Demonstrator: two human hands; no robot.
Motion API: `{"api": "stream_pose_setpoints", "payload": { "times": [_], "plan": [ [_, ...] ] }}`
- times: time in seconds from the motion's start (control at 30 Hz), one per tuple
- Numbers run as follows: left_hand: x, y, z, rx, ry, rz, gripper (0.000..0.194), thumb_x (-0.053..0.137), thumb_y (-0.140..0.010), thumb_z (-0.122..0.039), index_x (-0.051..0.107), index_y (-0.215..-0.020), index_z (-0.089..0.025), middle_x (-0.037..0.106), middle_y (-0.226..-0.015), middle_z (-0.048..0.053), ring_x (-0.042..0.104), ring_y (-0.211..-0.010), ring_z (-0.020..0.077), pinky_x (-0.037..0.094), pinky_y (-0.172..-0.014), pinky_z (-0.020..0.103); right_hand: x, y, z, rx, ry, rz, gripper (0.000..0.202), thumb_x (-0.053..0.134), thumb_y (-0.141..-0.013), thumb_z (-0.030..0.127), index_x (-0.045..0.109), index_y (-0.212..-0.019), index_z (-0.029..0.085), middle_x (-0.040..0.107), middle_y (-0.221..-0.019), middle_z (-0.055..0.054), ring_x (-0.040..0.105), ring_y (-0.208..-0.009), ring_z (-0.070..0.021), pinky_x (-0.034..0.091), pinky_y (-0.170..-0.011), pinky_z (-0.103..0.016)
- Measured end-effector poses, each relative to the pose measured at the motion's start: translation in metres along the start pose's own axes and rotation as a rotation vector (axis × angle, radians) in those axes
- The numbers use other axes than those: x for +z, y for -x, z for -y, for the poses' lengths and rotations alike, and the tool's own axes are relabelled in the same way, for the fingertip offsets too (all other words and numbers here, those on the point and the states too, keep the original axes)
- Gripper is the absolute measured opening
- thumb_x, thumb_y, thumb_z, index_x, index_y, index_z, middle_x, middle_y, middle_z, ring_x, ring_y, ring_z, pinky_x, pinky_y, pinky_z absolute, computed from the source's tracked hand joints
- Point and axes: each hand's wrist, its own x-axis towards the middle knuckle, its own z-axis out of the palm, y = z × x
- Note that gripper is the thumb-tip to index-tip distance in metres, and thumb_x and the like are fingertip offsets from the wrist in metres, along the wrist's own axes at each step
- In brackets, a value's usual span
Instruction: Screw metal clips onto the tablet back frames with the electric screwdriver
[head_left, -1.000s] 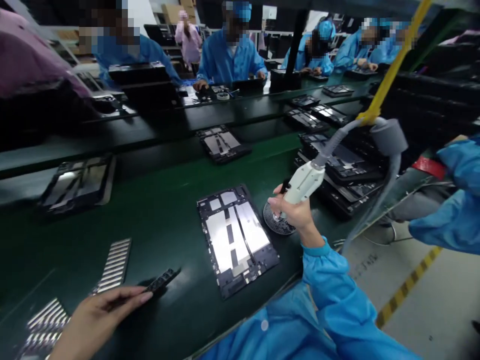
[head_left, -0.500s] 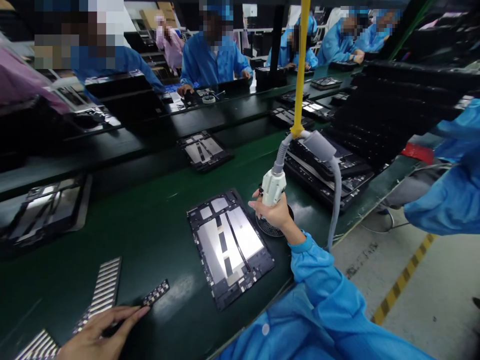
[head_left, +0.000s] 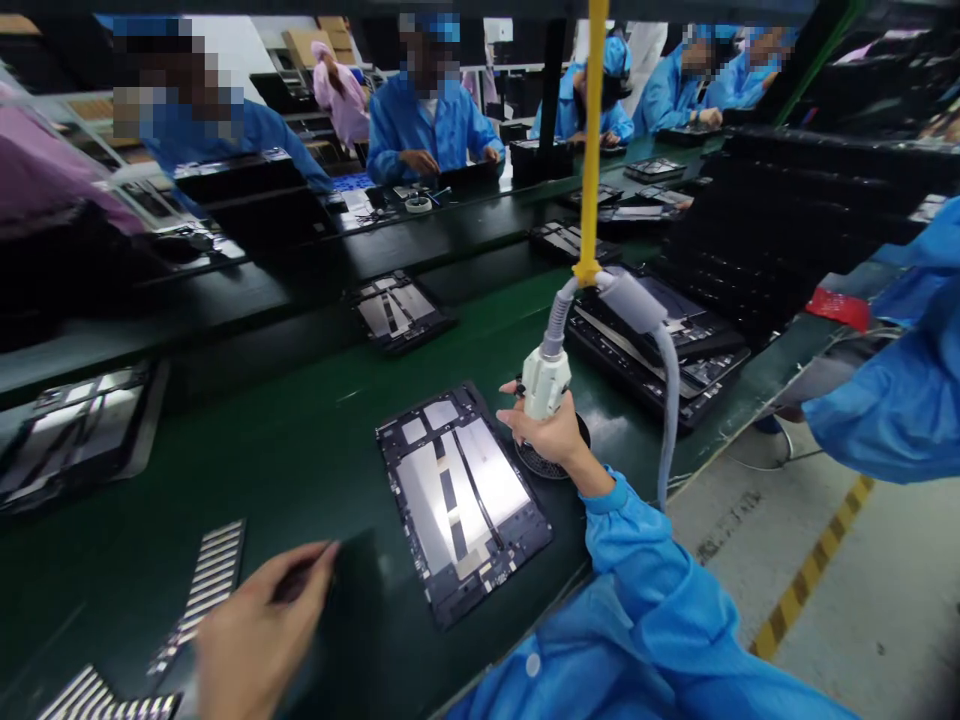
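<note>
My left hand [head_left: 262, 625], slightly blurred, is over the green table left of an open tablet. Its thumb and fingers are pinched together, with a thin dark edge at the tips; the small black strip they hold is mostly hidden. Beside this hand are light-and-dark striped strips [head_left: 214, 572]. My right hand [head_left: 551, 430] is wrapped round a white handheld tool [head_left: 546, 383] with a grey hose, hung from a yellow strap [head_left: 591, 150]. Under the right hand sits a round black mesh piece [head_left: 541, 461], partly covered. The opened tablet [head_left: 465, 500] lies flat between my hands, its inside facing up.
Stacked tablet parts [head_left: 660, 345] stand beyond the tool on the right. More open tablets lie left [head_left: 79, 430] and farther back [head_left: 399, 308]. A co-worker's blue sleeve [head_left: 892, 400] reaches in at the right. Several people sit across the line.
My left hand has moved right and up toward the tablet, and the small strip in its pinch has turned out of clear view. My right hand stays on the tool.
</note>
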Motion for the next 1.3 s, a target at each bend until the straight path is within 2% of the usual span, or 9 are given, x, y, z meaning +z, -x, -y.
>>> {"api": "stream_pose_setpoints", "payload": {
  "times": [0.07, 0.13, 0.2, 0.27, 0.43, 0.53, 0.63, 0.83, 1.3],
  "plan": [
    [0.012, -0.013, -0.037, 0.009, 0.029, 0.026, 0.031, 0.056, -0.076, -0.049, 0.071, -0.084, -0.023, 0.072, -0.072, 0.002, 0.068, -0.069, 0.022, 0.05, -0.063, 0.028, 0.0, 0.002, 0.009, -0.027, -0.008, -0.015, 0.027, 0.078, -0.065, 0.026, 0.063, -0.086, 0.018, 0.054, -0.045, 0.008, 0.049, -0.036, -0.0109, 0.044, -0.042, -0.028],
    [0.025, -0.028, -0.064, 0.019, -0.071, 0.018, 0.026, 0.054, -0.078, -0.04, 0.071, -0.082, -0.022, 0.073, -0.075, 0.004, 0.067, -0.071, 0.0228, 0.046, -0.061, 0.028, 0.003, 0.005, 0.021, -0.071, -0.031, -0.026, 0.03, 0.078, -0.066, 0.028, 0.063, -0.09, 0.019, 0.055, -0.045, 0.008, 0.049, -0.036, -0.0117, 0.045, -0.041, -0.029],
    [0.036, -0.038, -0.08, 0.038, -0.141, -0.02, 0.023, 0.051, -0.08, -0.033, 0.071, -0.081, -0.021, 0.073, -0.082, 0.006, 0.066, -0.075, 0.023, 0.042, -0.059, 0.028, 0.008, 0.008, 0.034, -0.112, -0.064, 0.0, 0.031, 0.078, -0.068, 0.03, 0.062, -0.092, 0.02, 0.055, -0.045, 0.008, 0.049, -0.035, -0.0122, 0.044, -0.039, -0.029],
    [0.046, -0.041, -0.088, 0.114, -0.131, -0.037, 0.025, 0.048, -0.082, -0.027, 0.071, -0.08, -0.021, 0.071, -0.084, 0.006, 0.065, -0.074, 0.0209, 0.04, -0.059, 0.027, 0.019, 0.013, 0.045, -0.126, -0.107, 0.071, 0.031, 0.078, -0.071, 0.029, 0.061, -0.096, 0.021, 0.055, -0.045, 0.008, 0.05, -0.036, -0.0121, 0.044, -0.039, -0.028],
    [0.057, -0.034, -0.08, 0.315, 0.131, 0.03, 0.023, 0.05, -0.084, -0.025, 0.072, -0.082, -0.02, 0.065, -0.072, 0.003, 0.059, -0.064, 0.0152, 0.041, -0.062, 0.025, 0.074, 0.015, 0.054, -0.068, -0.143, 0.272, 0.03, 0.075, -0.071, 0.026, 0.061, -0.097, 0.019, 0.056, -0.045, 0.008, 0.052, -0.037, -0.0111, 0.047, -0.043, -0.027],
    [0.055, -0.03, -0.065, 0.314, 0.307, -0.018, 0.024, 0.051, -0.088, -0.031, 0.072, -0.09, -0.019, 0.069, -0.078, 0.004, 0.061, -0.068, 0.0155, 0.044, -0.066, 0.025, 0.11, 0.006, 0.044, -0.009, -0.113, 0.308, 0.027, 0.076, -0.067, 0.024, 0.063, -0.09, 0.018, 0.056, -0.044, 0.008, 0.051, -0.036, -0.0106, 0.046, -0.044, -0.027],
    [0.054, -0.03, -0.053, 0.259, 0.388, -0.105, 0.029, 0.05, -0.09, -0.036, 0.07, -0.099, -0.018, 0.07, -0.086, 0.006, 0.062, -0.072, 0.0162, 0.046, -0.07, 0.026, 0.132, -0.003, 0.028, 0.032, -0.077, 0.332, 0.027, 0.075, -0.066, 0.023, 0.063, -0.088, 0.017, 0.055, -0.041, 0.009, 0.049, -0.035, -0.0102, 0.045, -0.044, -0.026],
    [0.057, -0.032, -0.052, 0.227, 0.403, -0.133, 0.031, 0.047, -0.092, -0.032, 0.068, -0.107, -0.015, 0.068, -0.086, 0.006, 0.063, -0.075, 0.0168, 0.047, -0.071, 0.027, 0.14, -0.005, 0.005, 0.028, -0.036, 0.356, 0.029, 0.074, -0.067, 0.022, 0.063, -0.092, 0.016, 0.055, -0.042, 0.009, 0.049, -0.036, -0.0099, 0.043, -0.044, -0.025],
    [0.064, -0.031, -0.05, 0.277, 0.408, -0.215, 0.025, 0.049, -0.093, -0.027, 0.068, -0.106, -0.017, 0.068, -0.086, 0.004, 0.064, -0.076, 0.0158, 0.049, -0.069, 0.027, 0.143, -0.001, 0.001, 0.026, -0.025, 0.353, 0.025, 0.072, -0.069, 0.023, 0.062, -0.091, 0.017, 0.053, -0.044, 0.009, 0.049, -0.036, -0.0104, 0.043, -0.044, -0.026]
  ]
}}
